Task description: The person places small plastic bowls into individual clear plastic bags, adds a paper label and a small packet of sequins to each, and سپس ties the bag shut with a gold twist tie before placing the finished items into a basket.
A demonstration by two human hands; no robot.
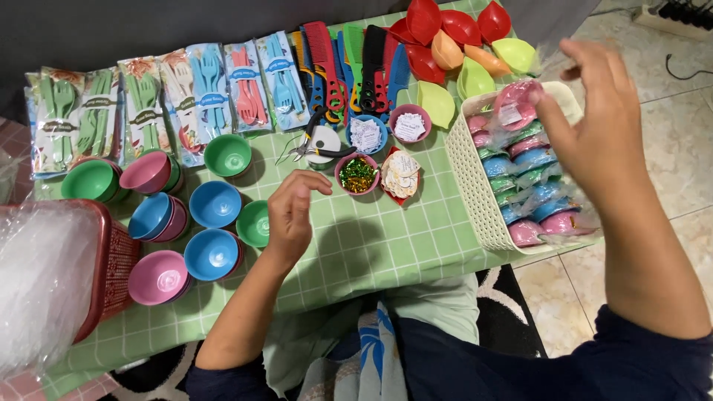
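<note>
The right hand [594, 126] pinches a pink wrapped bowl [516, 104] between thumb and fingers, its rim tilted toward the table, over the white basket [464, 178] (full of similar wrapped bowls lying in a row). The left hand [291, 215] hovers, fingers loosely curled and empty, beside a green bowl [255, 223]. Long cutlery packets [148, 108] line the far edge.

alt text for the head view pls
Right hand places a wrapped pink bowl into a white basket of wrapped bowls; left hand hovers over a green checked table among loose bowls, combs and cutlery packs.
</note>
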